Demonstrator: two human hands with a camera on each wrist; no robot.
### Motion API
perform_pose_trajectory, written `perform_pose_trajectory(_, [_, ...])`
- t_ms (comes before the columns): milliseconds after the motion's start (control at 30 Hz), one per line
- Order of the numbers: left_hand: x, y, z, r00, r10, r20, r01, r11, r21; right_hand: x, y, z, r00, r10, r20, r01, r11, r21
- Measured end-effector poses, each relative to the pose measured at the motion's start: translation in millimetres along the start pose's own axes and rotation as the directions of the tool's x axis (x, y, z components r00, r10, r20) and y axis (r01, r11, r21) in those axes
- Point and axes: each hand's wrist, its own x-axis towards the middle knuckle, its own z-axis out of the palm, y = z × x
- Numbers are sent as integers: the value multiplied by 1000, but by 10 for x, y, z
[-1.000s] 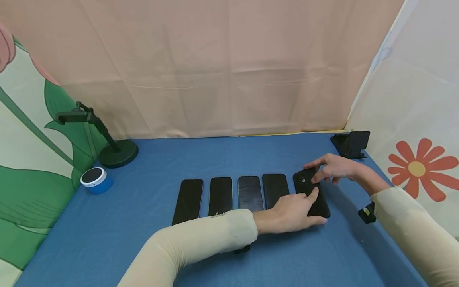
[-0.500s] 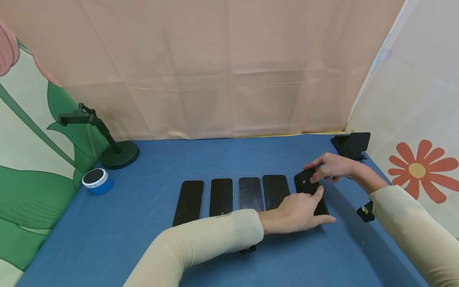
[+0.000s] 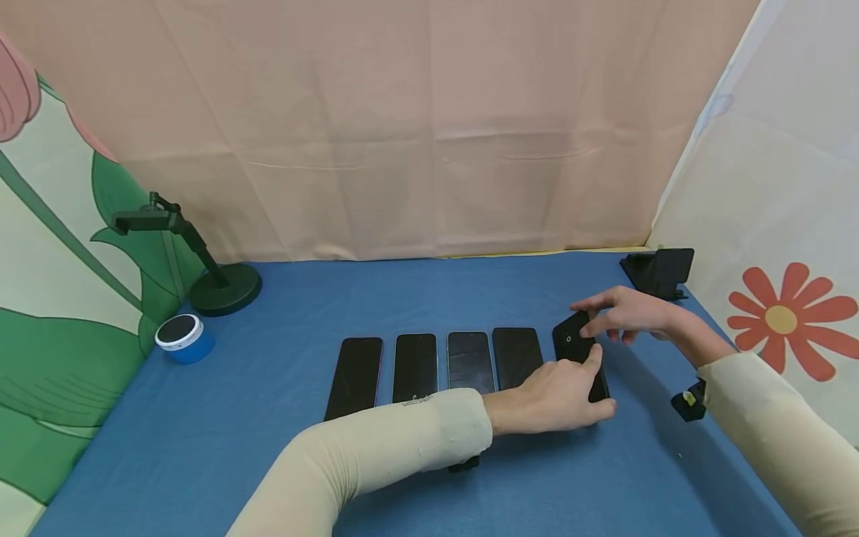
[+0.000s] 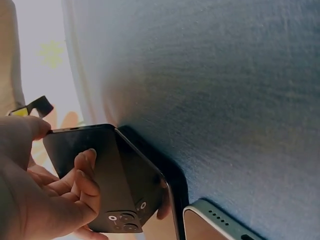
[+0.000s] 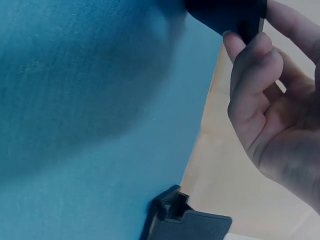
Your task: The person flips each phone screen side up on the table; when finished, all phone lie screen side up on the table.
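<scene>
A black phone (image 3: 569, 344) with camera lenses on its back is at the right end of a row of phones, raised and tilted. My left hand (image 3: 552, 395) pinches its near end, thumb at the edge and index finger on the back. At the far end, my right hand (image 3: 625, 310) grips a corner between thumb and fingers. In the left wrist view the phone (image 4: 102, 187) leans with one long edge close to a flat phone with a glossy dark screen (image 4: 145, 187). The right wrist view shows only a corner of the held phone (image 5: 230, 15).
Several dark-screened phones lie left of it, including a leftmost phone (image 3: 353, 377) and a grey-edged phone (image 3: 470, 362). A black phone stand (image 3: 663, 270) is at the back right. A folding stand with a round base (image 3: 224, 289) and a blue round object (image 3: 186, 341) are at left.
The phone has tilted up further on its edge, its back showing narrower. My left hand shifted right a little, then back slightly. My right hand has kept its grip on the far corner.
</scene>
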Motion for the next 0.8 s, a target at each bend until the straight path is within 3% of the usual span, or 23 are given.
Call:
perform_pose_trajectory(267, [-48, 8, -32, 999, -45, 22, 46, 996, -80, 23, 119, 16, 1000, -17, -8, 18, 991, 136])
perform_pose_trajectory(667, [-53, 1, -64, 998, -53, 28, 56, 993, -104, 52, 113, 13, 1000, -31, -7, 31, 983, 179])
perform_pose_trajectory(800, [-77, 17, -92, 996, -82, 35, 86, 987, -139, 49, 114, 30, 999, -37, -2, 36, 979, 198])
